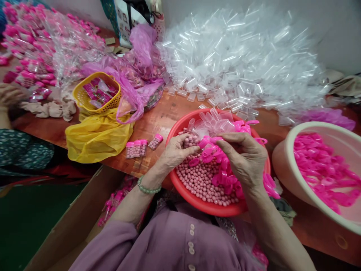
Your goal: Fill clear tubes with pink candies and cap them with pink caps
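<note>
Over the red basin [180, 192], my left hand [176, 152] is closed around a clear plastic tube filled with pink beads [191, 141]. My right hand [245, 156] pinches a bright pink plastic cap [210, 140] close to the tube's end; whether the two touch is hard to see. Loose pink beads [197, 180] cover the basin's bottom left. More pink caps [227, 178] lie in it under my right hand, and empty clear tubes [213, 122] rest at its far side. Left of the basin stand a few filled, pink-capped tubes [137, 148].
A big heap of clear tubes [239, 56] covers the table's back. On the right is a pale tub [293, 180] of pink caps. Left are a yellow basket [97, 109], a yellow bag [98, 137] and bagged pink items [42, 41]. Another person's hand [11, 96] is at far left.
</note>
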Demonstrator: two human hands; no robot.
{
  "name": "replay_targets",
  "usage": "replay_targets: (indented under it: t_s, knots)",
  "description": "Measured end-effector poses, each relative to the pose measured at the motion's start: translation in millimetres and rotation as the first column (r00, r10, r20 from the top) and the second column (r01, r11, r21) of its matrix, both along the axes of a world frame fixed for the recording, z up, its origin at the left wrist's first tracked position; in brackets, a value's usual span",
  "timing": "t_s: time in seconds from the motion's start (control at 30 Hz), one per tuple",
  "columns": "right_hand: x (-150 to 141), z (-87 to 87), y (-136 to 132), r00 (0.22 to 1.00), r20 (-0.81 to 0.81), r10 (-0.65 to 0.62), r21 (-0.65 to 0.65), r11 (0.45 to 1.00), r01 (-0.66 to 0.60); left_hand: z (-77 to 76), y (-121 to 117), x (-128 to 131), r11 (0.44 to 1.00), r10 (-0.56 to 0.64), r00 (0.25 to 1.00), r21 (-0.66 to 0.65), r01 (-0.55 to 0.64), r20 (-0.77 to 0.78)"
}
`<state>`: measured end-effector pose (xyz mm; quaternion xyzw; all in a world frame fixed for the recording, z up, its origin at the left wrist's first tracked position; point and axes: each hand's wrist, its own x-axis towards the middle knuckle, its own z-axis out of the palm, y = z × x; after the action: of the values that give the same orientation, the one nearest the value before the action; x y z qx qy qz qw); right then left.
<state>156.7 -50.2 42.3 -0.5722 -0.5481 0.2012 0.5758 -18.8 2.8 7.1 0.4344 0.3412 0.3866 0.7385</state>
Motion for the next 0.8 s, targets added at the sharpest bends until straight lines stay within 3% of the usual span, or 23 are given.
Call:
replay_targets:
  t_s: [0.17, 0.43, 0.57, 0.7, 0.8]
  knots:
    - [-9, -6.5, 2, 0.999, 0.037, 0.002, 0.024, 1.0, -0.003, 0.3, -1, -2, 1.0, 0.007, 0.999, 0.028, -0.006, -0.043]
    - [-18, -19.8, -4, 0.975, 0.193, 0.112, -0.061, 0.993, -0.102, -0.1, 0, -2, 0.998, 0.063, 0.998, 0.017, -0.063, 0.018]
    - [-15, -19.7, -1, 0.969, 0.191, 0.154, -0.111, 0.985, -0.135, 2.4, 1, -2, 1.0, -0.012, 0.998, 0.0, 0.012, 0.069]
    - [-4, -14.4, 8, 0.988, 0.0, 0.152, -0.121, 0.981, -0.151, 2.8, 0, -5, 0.979, -0.185, 0.97, -0.059, 0.196, 0.157]
    - [5, -8.4, 15, 0.978, 0.017, 0.208, -0.138, 0.969, -0.204, 1.4, 1, -8, 0.95, -0.298, 0.944, -0.049, 0.307, 0.14]
